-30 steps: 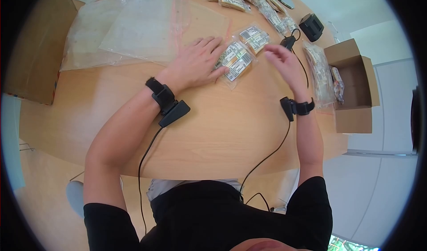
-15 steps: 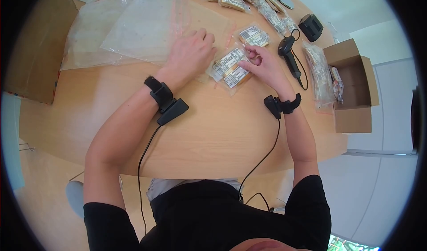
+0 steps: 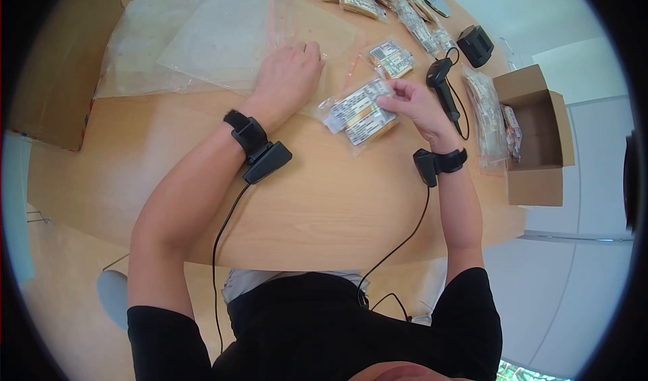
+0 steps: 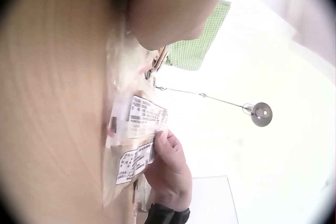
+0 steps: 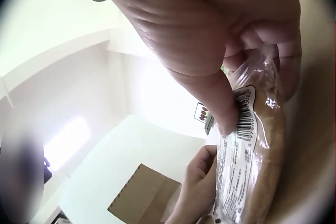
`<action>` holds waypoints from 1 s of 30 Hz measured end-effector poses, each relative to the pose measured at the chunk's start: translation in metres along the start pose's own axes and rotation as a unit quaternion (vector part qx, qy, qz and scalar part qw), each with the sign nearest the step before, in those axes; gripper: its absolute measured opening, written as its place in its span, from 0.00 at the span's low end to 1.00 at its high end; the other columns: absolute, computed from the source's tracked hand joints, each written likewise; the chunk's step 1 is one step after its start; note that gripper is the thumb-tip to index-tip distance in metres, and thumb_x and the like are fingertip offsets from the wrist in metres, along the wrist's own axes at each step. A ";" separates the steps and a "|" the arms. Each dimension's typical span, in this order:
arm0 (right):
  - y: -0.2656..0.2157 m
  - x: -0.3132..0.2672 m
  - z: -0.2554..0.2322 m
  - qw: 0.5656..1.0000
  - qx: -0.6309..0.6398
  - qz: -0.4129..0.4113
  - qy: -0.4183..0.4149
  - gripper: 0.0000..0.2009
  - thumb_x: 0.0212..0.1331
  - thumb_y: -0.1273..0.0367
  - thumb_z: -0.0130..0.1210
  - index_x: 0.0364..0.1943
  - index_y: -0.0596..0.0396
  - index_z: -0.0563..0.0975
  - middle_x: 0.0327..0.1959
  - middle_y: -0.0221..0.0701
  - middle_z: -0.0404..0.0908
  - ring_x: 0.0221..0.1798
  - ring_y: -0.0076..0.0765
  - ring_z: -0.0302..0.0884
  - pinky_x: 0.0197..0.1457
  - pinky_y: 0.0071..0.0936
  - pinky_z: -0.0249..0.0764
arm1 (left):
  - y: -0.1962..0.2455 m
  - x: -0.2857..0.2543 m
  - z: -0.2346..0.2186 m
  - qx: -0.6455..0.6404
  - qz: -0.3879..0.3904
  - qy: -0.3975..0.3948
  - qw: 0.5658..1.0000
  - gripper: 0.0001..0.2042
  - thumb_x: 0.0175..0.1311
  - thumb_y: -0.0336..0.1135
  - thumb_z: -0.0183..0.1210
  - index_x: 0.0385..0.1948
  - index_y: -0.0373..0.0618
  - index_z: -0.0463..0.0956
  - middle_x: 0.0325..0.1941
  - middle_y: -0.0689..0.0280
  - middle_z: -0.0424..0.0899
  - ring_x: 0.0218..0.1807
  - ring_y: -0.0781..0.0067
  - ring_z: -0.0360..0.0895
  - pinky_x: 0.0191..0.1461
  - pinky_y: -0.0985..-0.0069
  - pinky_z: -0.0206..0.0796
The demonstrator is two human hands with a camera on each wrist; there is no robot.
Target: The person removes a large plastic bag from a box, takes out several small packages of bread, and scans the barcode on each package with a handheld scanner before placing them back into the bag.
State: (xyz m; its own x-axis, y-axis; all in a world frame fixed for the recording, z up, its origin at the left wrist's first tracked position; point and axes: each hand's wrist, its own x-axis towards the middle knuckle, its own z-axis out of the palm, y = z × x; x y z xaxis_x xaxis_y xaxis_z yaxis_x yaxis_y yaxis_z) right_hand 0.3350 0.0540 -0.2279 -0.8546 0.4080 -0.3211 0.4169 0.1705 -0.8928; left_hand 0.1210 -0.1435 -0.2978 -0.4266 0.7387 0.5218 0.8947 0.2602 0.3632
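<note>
A wood-toned table is filling most of the head view, and a person in a black short-sleeved top is facing its near edge. A large cardboard box is standing at the left, with clear plastic bags lying spread out and overlapping just beside it. At the right, an open cardboard box is showing its inside, and a clear bundle of packets is lying just beside it. A heap of packets is lying along the far side. The left hand is resting knuckles up near the clear bags; its fingers are bending downward, but their tips are staying out of sight, so I cannot tell whether they are gripping anything. The right hand is pinching the right end of a labelled packet, thumb on the label side and fingers curling behind. That packet, carrying 2 white labels, is tilting up in front of the person, between the 2 hands; I cannot tell whether its lower edge is touching the table. A black handheld scanner is lying to the right of the right hand. A smaller packet is lying just beyond the held one, and a black stand is sitting near the scanner.
</note>
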 end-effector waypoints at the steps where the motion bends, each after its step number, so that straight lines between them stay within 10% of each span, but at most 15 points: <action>1: 0.001 -0.001 -0.005 1.000 0.026 -0.013 0.007 0.25 0.65 0.66 0.72 0.62 0.62 0.79 0.51 0.29 0.88 0.48 0.17 0.85 0.47 0.17 0.78 | 0.001 0.001 -0.001 -0.006 -0.006 0.004 1.000 0.10 0.77 0.40 0.56 0.40 0.43 0.76 0.40 0.56 0.86 0.44 0.49 0.84 0.46 0.55 0.77; 12: 0.013 0.037 -0.039 0.987 0.137 -0.028 0.081 0.17 0.73 0.68 0.64 0.59 0.62 0.78 0.49 0.29 0.88 0.48 0.18 0.86 0.44 0.16 0.79 | 0.008 0.005 -0.011 -0.114 -0.061 0.042 0.991 0.11 0.80 0.41 0.53 0.44 0.43 0.76 0.42 0.56 0.87 0.45 0.46 0.84 0.47 0.53 0.75; 23: 0.002 0.115 0.047 0.916 0.388 -0.099 -0.022 0.09 0.72 0.78 0.54 0.53 0.61 0.78 0.50 0.40 0.85 0.51 0.34 0.85 0.55 0.37 0.85 | 0.010 0.005 -0.007 -0.169 -0.030 0.072 0.983 0.10 0.78 0.41 0.56 0.43 0.44 0.77 0.40 0.56 0.87 0.40 0.46 0.84 0.43 0.53 0.75; 30: -0.023 0.146 0.076 0.930 0.366 -0.036 -0.015 0.13 0.68 0.80 0.57 0.55 0.67 0.77 0.46 0.42 0.86 0.47 0.37 0.87 0.50 0.32 0.85 | 0.010 0.005 -0.011 -0.181 -0.035 0.086 0.979 0.10 0.78 0.41 0.56 0.43 0.44 0.76 0.41 0.56 0.87 0.40 0.46 0.84 0.42 0.54 0.75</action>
State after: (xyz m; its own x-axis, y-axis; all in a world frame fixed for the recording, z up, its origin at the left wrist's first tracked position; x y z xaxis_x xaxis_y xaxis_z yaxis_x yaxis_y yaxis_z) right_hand 0.1773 0.0421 -0.2786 -0.8847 0.3926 -0.2513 0.0451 -0.4646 -0.8844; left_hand 0.1267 -0.1446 -0.2828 -0.5283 0.6032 0.5975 0.7708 0.0456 0.6355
